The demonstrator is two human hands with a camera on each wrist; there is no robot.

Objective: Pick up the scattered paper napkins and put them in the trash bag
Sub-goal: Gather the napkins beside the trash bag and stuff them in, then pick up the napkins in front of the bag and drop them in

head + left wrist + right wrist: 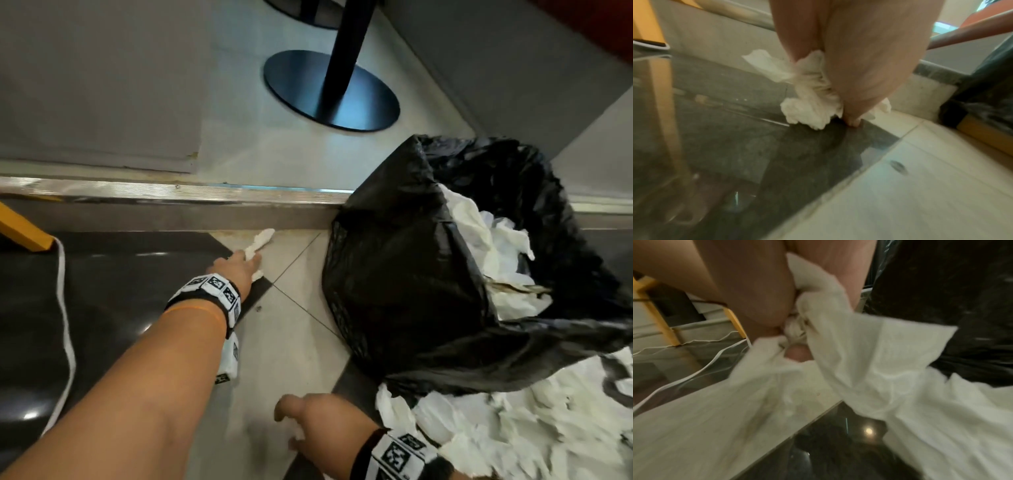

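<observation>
My left hand [245,262] reaches forward along the floor to the foot of a step and grips a crumpled white napkin [261,241]; in the left wrist view the napkin [812,97] bunches between the fingers. My right hand [301,421] is low at the front, holding white napkins [838,340] bunched in its curled fingers. The black trash bag [394,274] stands open at the right with white napkins [486,240] inside. A heap of napkins [496,421] lies on the floor below the bag, beside my right wrist.
A step with a metal nosing [171,192] runs across ahead. Above it stands a black pole on a round base [329,92]. A white cable [65,308] trails over the dark tiles at left, near a yellow leg [24,226].
</observation>
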